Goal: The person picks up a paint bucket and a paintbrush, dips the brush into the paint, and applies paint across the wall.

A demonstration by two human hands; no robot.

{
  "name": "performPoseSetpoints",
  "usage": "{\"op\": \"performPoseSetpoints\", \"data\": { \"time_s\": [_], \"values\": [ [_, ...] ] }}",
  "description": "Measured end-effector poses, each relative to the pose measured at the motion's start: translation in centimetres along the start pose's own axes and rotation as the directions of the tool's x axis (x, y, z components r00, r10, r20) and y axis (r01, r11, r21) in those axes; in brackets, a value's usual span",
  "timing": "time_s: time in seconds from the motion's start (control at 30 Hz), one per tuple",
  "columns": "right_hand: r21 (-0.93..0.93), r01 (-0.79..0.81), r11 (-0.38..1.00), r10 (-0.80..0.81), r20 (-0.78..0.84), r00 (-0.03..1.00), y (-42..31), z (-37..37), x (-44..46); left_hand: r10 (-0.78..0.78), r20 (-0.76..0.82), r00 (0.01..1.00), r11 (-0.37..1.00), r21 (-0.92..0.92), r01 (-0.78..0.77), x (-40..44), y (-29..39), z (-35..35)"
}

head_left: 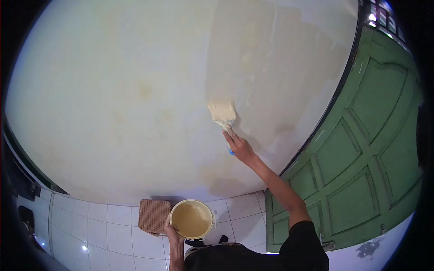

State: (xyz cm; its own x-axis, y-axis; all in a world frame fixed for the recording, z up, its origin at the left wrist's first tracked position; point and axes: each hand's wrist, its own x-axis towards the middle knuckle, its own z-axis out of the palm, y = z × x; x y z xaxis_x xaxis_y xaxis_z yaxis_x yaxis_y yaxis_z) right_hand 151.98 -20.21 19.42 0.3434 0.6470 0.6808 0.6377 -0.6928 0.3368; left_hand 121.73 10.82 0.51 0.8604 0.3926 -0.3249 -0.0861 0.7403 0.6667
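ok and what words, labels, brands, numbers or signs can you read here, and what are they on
None that can be read.
Small pale mark at the top of the dark door frame: too small to tell whether it is writing.
Brush, wicker box and green door: no readable text.
Bucket: none readable; its outer side is mostly hidden.

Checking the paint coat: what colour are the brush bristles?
The brush bristles look cream, clearest in the head view.
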Motion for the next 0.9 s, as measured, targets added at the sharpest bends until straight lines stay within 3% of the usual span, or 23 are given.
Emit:
{"op": "performPoseSetpoints", "data": {
  "time_s": [0.07,0.13,0.17,0.2,0.3,0.33,0.37,0.43,0.5,0.57,0.63,0.67,0.73,0.77,0.83,0.9],
  "values": [
    [-0.005,-0.037,0.999,0.037,0.014,0.999,-1.2,2.8,-2.8,0.002,-0.046,0.999,1.0,-0.002,-0.002,-0.4,0.0,0.1],
    [0.044,-0.01,0.999,0.003,0.165,0.986,-1.9,4.1,-5.3,-0.039,0.016,0.999,0.999,-0.028,0.039,-0.6,0.9,-0.3],
    [0.074,-0.013,0.997,0.009,0.05,0.999,-1.9,3.3,-5.6,-0.041,0.018,0.999,0.999,-0.015,0.041,-0.5,1.7,-0.7],
    [0.071,-0.012,0.997,0.008,0.053,0.999,-2.3,3.9,-6.3,-0.055,0.036,0.998,0.998,-0.018,0.056,-0.5,1.8,-0.8],
    [0.302,-0.259,0.917,0.133,0.381,0.915,-5.7,3.2,-7.7,-0.063,0.007,0.998,0.998,0.027,0.062,-1.7,1.7,-1.2],
    [0.299,-0.272,0.915,0.147,0.38,0.913,-6.6,2.0,-7.6,-0.032,-0.022,0.999,0.997,0.071,0.034,-1.5,1.9,-1.3],
    [0.338,-0.313,0.888,0.215,0.296,0.931,-7.1,1.3,-7.4,-0.073,0.072,0.995,0.997,0.007,0.073,-0.7,1.8,-2.2],
    [0.368,-0.329,0.87,0.273,0.198,0.941,-6.0,-1.4,-4.7,-0.065,0.081,0.995,0.998,0.006,0.065,-0.6,2.7,-1.2],
    [0.529,-0.394,0.752,0.513,-0.094,0.853,-4.3,-6.2,-0.2,-0.046,0.043,0.998,0.998,0.036,0.045,-0.4,2.0,-2.6],
    [0.824,-0.264,0.502,0.725,-0.234,0.648,-1.9,-8.0,4.3,-0.049,0.034,0.998,0.998,0.028,0.048,-0.2,1.9,-2.7],
    [0.996,-0.09,0.02,0.931,0.014,0.364,-0.2,-10.3,9.0,-0.051,0.026,0.998,0.999,0.02,0.05,0.0,1.8,-2.7],
    [0.995,-0.093,0.026,0.933,0.01,0.361,1.0,-10.0,10.3,-0.043,0.048,0.998,0.999,0.035,0.041,0.2,1.8,-2.7],
    [0.945,0.283,-0.166,0.952,0.079,0.296,2.9,-9.2,12.3,-0.038,0.072,0.997,0.998,0.051,0.035,0.2,1.7,-2.6],
    [0.945,0.285,-0.162,0.952,0.074,0.297,3.4,-8.2,13.2,-0.037,0.095,0.995,0.999,0.033,0.034,0.2,1.8,-2.3],
    [0.847,0.51,-0.153,0.954,-0.009,0.301,3.9,-4.9,14.2,-0.034,0.116,0.993,0.999,0.02,0.032,0.0,2.0,-1.9],
    [0.848,0.512,-0.134,0.968,0.002,0.251,3.5,-2.5,15.0,-0.051,0.071,0.996,0.998,0.048,0.048,-0.2,2.2,-1.6]
  ]
}}
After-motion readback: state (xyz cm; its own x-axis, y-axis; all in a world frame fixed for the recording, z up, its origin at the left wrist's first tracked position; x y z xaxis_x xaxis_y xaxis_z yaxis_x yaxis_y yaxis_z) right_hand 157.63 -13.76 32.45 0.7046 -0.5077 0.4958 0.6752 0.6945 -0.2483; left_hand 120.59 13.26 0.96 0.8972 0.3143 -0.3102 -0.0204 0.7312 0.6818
